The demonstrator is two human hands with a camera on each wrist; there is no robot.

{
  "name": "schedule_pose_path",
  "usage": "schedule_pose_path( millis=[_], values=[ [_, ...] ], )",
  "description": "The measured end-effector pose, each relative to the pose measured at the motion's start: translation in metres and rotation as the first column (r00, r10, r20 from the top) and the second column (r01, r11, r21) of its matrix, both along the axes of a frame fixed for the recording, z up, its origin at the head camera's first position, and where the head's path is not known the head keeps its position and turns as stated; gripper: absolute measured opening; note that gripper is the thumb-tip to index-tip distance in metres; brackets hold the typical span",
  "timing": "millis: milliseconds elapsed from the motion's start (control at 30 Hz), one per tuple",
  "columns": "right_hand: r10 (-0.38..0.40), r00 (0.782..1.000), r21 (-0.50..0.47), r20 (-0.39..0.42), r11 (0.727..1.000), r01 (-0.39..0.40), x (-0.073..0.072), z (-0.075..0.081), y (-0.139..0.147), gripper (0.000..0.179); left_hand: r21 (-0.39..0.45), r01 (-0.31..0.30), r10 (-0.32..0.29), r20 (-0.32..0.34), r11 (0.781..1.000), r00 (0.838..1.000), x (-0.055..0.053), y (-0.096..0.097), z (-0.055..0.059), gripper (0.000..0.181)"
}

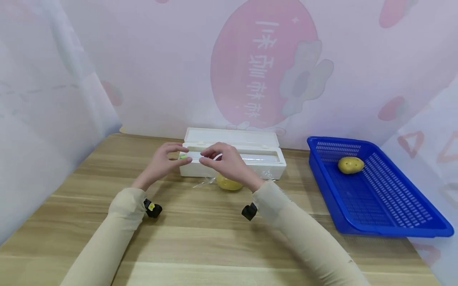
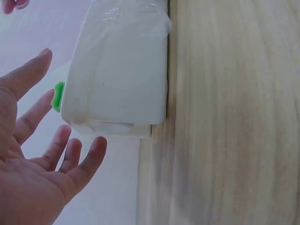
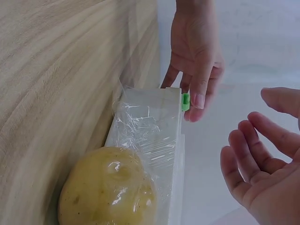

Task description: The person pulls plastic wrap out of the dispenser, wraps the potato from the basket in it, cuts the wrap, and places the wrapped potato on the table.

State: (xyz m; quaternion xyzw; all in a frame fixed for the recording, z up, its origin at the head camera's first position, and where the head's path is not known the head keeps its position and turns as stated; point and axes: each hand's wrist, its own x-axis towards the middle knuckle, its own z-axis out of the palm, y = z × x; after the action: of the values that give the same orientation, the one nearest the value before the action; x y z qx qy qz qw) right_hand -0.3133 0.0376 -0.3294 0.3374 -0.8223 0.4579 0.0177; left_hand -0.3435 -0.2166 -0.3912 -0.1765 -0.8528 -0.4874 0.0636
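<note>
A white cling film dispenser box (image 1: 193, 171) lies lengthwise on the wooden table, lid (image 1: 232, 138) raised and a film roll (image 1: 259, 157) inside. By its left end is my left hand (image 1: 165, 159), thumb and fingers spread close around a small green slider (image 2: 57, 97) without gripping it. Above the box's middle hovers my right hand (image 1: 229, 162), fingers loosely bent and holding nothing. In front of the box sits a potato (image 3: 105, 192) under clear film (image 3: 140, 129), which drapes over the box's front. The right hand partly hides this potato in the head view.
To the right stands a blue plastic basket (image 1: 323, 194) with another potato (image 1: 351, 165) in it, near the table's right edge. A pale printed curtain (image 1: 161, 79) hangs right behind the box. Wooden tabletop (image 1: 200, 242) stretches between the forearms.
</note>
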Motion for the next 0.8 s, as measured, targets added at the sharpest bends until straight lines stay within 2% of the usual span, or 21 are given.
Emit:
schedule_pose_path(
  millis=[167, 367, 500, 667, 800],
  values=[
    [0.003, 0.999, 0.001, 0.039, 1.000, -0.003, -0.006, 0.001, -0.008, 0.024, 0.003, -0.021, 0.021, -0.004, 1.000, 1.000, 0.001, -0.004, -0.004, 0.048],
    [0.062, 0.994, -0.070, 0.092, 0.996, -0.055, -0.016, -0.001, -0.029, 0.027, -0.066, -0.058, 0.053, -0.066, 0.996, 0.996, -0.002, -0.005, -0.003, 0.046],
    [0.092, 0.991, -0.103, 0.102, 0.991, -0.082, -0.025, -0.008, -0.045, 0.026, -0.084, -0.063, 0.058, -0.068, 0.994, 0.996, -0.004, -0.008, -0.007, 0.050],
    [0.050, 0.992, -0.105, 0.118, 0.994, -0.037, -0.039, -0.019, -0.056, 0.020, -0.087, -0.040, 0.032, -0.092, 0.995, 0.995, -0.007, -0.007, -0.010, 0.053],
    [0.002, 0.991, -0.046, 0.131, 0.999, 0.004, -0.049, -0.024, -0.060, 0.016, -0.095, -0.039, 0.030, -0.099, 0.995, 0.995, -0.005, -0.007, -0.011, 0.048]
  ],
)
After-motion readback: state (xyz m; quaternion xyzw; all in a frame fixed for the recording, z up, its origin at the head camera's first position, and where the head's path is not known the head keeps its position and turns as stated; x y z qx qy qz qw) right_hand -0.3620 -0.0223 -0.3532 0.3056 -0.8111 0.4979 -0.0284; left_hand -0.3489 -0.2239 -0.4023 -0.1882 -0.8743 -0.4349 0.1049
